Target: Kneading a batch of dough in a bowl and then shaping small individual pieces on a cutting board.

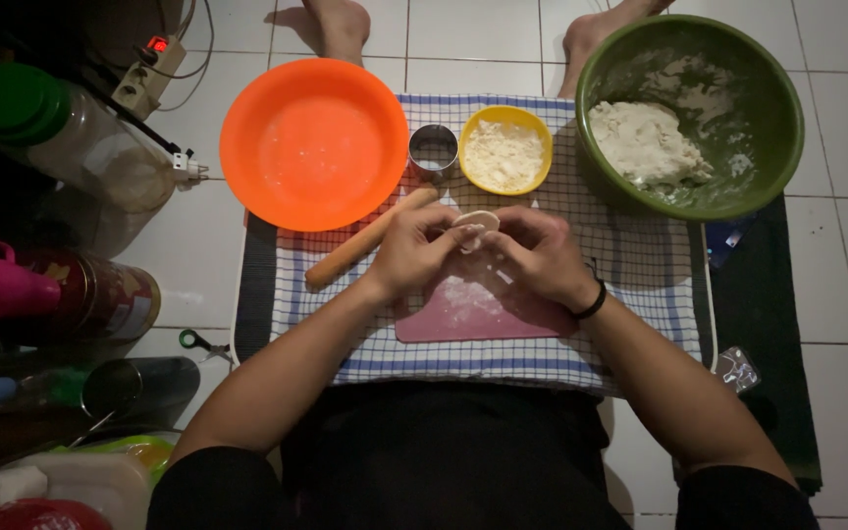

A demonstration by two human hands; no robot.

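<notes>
My left hand [412, 247] and right hand [540, 253] meet above the floured pink board [473, 314], fingers closed together on a small dough round [476, 222]. A wooden rolling pin [365, 240] lies just left; beyond stand a metal ring cutter [434, 149], a yellow flour bowl [505, 149] and a green dough bowl [699, 108].

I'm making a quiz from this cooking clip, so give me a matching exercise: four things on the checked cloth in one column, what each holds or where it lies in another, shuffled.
1. round orange plastic bowl
2. small yellow bowl
3. large green bowl
4. wooden rolling pin

A. holds a lump of dough
B. lies beside the left hand
C. holds white flour
D. holds only a faint white dusting

Pairs: 1-D, 2-C, 3-A, 4-B
</notes>
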